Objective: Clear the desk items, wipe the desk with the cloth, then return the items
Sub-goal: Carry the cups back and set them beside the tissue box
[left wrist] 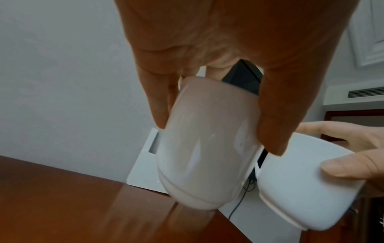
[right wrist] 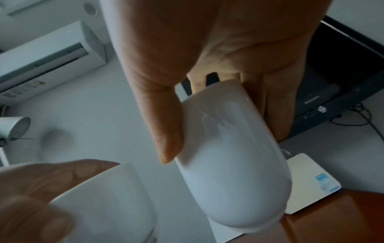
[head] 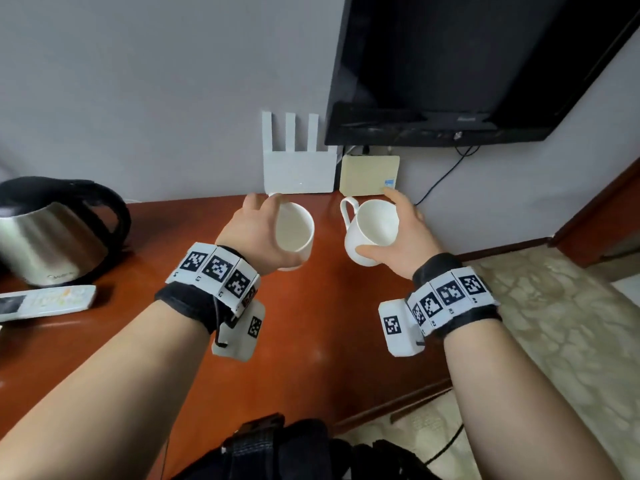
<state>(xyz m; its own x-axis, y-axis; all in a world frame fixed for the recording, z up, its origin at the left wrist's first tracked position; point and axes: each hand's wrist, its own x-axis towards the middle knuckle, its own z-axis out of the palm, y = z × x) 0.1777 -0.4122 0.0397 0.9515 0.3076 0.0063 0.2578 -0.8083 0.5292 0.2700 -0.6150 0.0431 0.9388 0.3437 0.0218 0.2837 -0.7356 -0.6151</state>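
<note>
Both hands are up over the back of the reddish-brown tabletop [head: 304,341], each carrying a white mug. The left hand [head: 258,233] has its grip wrapped round the left mug [head: 294,230], thumb on the near wall and fingers on the far side; the left wrist view shows the thumb and a finger clamped on opposite sides of the body, the base clear of the wood. The right hand [head: 401,237] grips the right mug [head: 372,230] the same way, thumb low at 6 o'clock on its wall and fingertips over the rim at 1 o'clock. That mug is tilted, mouth towards the person, with its handle sticking out at 10 o'clock towards the other mug. The two mugs hang near each other, not touching, and both look empty inside.

Behind them at 12 o'clock a white router [head: 299,168] with three upright antennas stands against the grey wall, and just beside it at its 3 o'clock leans a cream-coloured box [head: 369,174] with a small blue sticker. A black television [head: 467,64] is above that. Over at 9 o'clock a steel kettle [head: 52,237] with a black handle stands on the tabletop, and in front of it, at about 8 o'clock, lies a white remote control [head: 45,301]. Patterned flooring [head: 554,323] shows to the right of the tabletop edge.
</note>
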